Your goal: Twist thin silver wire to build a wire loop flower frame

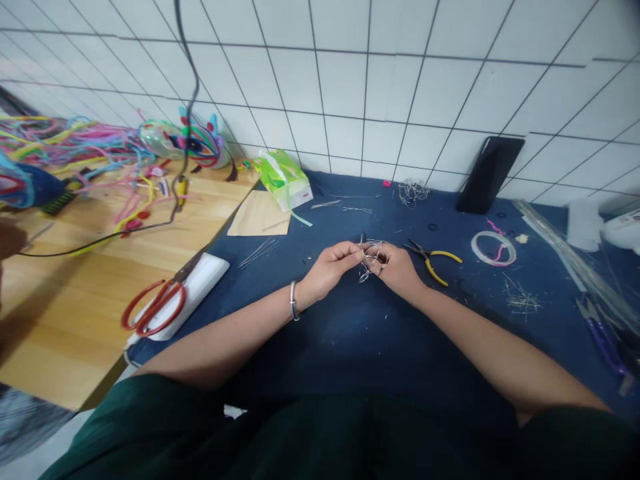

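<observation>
Both hands meet over the dark blue table cover (345,347), around a small openwork piece of bent metal wire (367,261). My left hand (334,267), with a silver bangle (293,300) at its wrist, pinches the wire piece's left side between thumb and fingertips. My right hand (399,272) is closed round the other side, its fingers partly hidden behind the wire loops. Just right of that hand lie yellow-handled pliers (436,263), jaws toward the hand. Several straight wire lengths (259,252) rest to the left of my left hand.
Red-handled scissors (156,308) lie on a white power strip (193,293) at left. A green tissue pack (284,179), a wire tangle (413,192) and a phone (490,175) stand along the wall. Right are a clear ring roll (475,248), wire scraps (523,299) and purple-handled cutters (603,337).
</observation>
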`<state>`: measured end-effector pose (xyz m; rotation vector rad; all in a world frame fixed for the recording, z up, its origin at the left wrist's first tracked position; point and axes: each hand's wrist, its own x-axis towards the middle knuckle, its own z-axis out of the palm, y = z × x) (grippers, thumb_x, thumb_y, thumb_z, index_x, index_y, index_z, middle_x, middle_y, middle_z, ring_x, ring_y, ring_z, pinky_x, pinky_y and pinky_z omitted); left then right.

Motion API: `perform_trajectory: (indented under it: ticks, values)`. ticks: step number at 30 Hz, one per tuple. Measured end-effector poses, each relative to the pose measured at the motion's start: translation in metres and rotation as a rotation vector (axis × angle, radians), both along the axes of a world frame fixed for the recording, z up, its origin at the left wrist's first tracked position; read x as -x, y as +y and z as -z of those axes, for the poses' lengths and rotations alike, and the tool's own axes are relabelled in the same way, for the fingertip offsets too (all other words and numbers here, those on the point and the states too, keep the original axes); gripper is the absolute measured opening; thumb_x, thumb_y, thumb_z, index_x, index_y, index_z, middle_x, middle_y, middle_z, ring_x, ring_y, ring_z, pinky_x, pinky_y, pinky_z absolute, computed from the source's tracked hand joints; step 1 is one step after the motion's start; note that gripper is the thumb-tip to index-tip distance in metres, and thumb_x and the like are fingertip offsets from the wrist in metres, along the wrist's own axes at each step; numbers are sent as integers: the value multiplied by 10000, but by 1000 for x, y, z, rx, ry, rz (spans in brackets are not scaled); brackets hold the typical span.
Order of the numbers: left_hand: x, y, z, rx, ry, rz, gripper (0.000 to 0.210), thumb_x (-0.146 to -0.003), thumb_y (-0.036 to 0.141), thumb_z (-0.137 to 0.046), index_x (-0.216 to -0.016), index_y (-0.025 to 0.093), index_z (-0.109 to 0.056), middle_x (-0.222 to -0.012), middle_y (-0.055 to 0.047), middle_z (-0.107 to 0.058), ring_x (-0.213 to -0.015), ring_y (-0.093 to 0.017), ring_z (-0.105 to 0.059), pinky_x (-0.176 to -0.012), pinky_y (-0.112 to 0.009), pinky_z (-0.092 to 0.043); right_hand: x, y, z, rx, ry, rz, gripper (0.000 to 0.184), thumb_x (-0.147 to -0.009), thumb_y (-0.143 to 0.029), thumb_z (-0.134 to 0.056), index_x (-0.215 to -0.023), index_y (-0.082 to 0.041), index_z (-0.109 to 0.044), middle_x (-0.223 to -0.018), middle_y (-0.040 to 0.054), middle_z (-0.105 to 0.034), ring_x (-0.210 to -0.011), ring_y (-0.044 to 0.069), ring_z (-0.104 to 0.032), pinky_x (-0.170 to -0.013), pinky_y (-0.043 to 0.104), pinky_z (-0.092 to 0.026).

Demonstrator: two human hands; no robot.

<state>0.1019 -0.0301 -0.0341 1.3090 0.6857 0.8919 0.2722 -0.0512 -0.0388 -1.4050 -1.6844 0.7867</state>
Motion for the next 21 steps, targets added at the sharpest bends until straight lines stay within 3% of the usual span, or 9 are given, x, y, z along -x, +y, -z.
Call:
perform_trajectory:
  ticks: [5,11,15,21]
  values:
    - [-1,-4,-2,-90,34,-2,221,-865,358,-568,-778,155,-566,-782,-2,-558,-783,-114,-508,-798,-254,-395,0,1,0,50,58,-25,121,-761,-303,-624,-816,-213,-684,-955,52,-708,-886,219,-638,-780,345,-482]
    - [-4,-7,-2,-122,88,-7,223,-893,350,-524,-790,152,-542,-776,1,-529,-765,-108,-478,-777,-251,-384,1,3,-1,63,-24,41,68,-694,-219,-599,-720,-183,-651,-776,35,-686,-715,186,-605,-660,302,-447]
    - [-2,-4,-3,-112,62,-69,213,-897,354,-513,-822,159,-550,-888,-29,-595,-876,-133,-535,-840,-281,-400,-8,4,-4,45,40,97,38,-678,-203,-575,-659,-187,-603,-652,-4,-611,-619,142,-536,-610,277,-412]
    - [13,12,-6,-149,76,-179,227,-876,357,-545,-779,153,-556,-918,-40,-634,-902,-135,-566,-854,-279,-407,-23,8,-11,25,190,198,86,-725,-233,-565,-757,-194,-635,-692,3,-622,-610,129,-520,-579,269,-408]
